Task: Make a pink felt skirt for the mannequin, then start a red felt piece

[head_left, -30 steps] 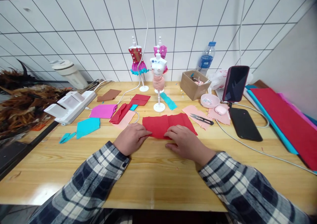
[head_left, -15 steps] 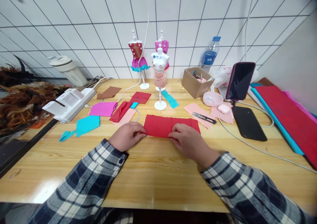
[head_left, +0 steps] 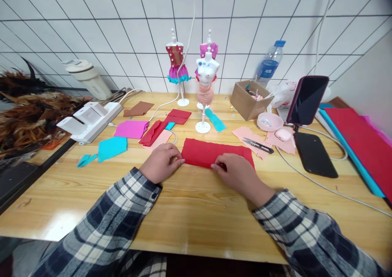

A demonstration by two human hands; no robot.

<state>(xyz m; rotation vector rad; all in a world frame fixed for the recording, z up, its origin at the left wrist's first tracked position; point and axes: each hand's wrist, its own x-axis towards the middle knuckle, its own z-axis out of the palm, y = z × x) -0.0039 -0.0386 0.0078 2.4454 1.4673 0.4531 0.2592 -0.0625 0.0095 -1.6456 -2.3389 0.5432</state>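
Two hands in plaid sleeves are at the near edge of a red cloth [head_left: 214, 152], which lies flat as a folded strip in the middle of the wooden surface [head_left: 190, 211]. The left hand [head_left: 161, 162] sits at the cloth's nine o'clock end, its grip pressed together on that corner, thumb and fingertips pinching the fabric. The right hand [head_left: 239, 175] is at about five o'clock on the cloth, fingers curled. Its grip nips the near hem and hides the strip's near right corner. The hands are well apart, with bare red edge between them.

Reading the dial from the cloth, with twelve toward the tiled wall, snips [head_left: 258, 145] lie at two o'clock on pale pink scraps [head_left: 245, 135], just beside the cloth. A black phone [head_left: 315, 154] lies flat at three o'clock. Teal pieces [head_left: 112, 147] lie at nine o'clock and a magenta piece [head_left: 131, 128] at ten. A white mannequin [head_left: 206, 93] stands upright at twelve, its base near the cloth's far edge. Farther off, a box [head_left: 249, 101] sits at one o'clock, with a bottle [head_left: 269, 65] behind it against the wall.
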